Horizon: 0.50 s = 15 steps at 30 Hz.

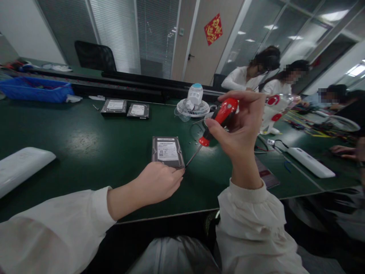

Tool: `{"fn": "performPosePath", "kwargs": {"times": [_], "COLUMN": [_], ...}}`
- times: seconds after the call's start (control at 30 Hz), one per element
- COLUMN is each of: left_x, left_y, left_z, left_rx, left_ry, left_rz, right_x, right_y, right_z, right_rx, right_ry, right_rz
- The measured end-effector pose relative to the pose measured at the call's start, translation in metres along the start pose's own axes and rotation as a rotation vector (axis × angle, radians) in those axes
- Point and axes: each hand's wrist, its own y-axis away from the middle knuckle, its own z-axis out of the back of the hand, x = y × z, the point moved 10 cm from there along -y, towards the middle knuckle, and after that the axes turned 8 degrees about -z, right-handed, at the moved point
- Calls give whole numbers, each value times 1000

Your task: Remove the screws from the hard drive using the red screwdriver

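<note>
A hard drive (168,149) with a white label lies on the green table in front of me. My left hand (158,182) is closed at its near edge, fingertips by the near right corner; the drive's near edge is partly hidden behind the hand. My right hand (242,127) grips the handle of a red and black screwdriver (218,118), thumb and fingers around it. The screwdriver slants down to the left, and its tip meets the drive's near right corner beside my left fingertips. Whether a screw sits at the tip is too small to tell.
Two more hard drives, one left (114,106) and one right (138,110), lie farther back. A small white fan (195,99) and loose screws (194,142) are behind the screwdriver. A blue bin (37,90) stands far left, a white power strip (310,163) right. Other people sit at right.
</note>
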Motion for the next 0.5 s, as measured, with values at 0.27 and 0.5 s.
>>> {"fn": "performPosePath", "kwargs": {"times": [0.27, 0.5], "left_x": [-1, -1], "left_y": [1, 1], "left_z": [0, 1], "left_rx": [-11, -16], "left_ry": [-6, 3], "left_rz": [-15, -12], "right_x": [3, 2], "right_y": [1, 2], "right_z": [-6, -10], "right_rx": [92, 77], "right_ry": [-35, -27], "right_rz": [-2, -35]}}
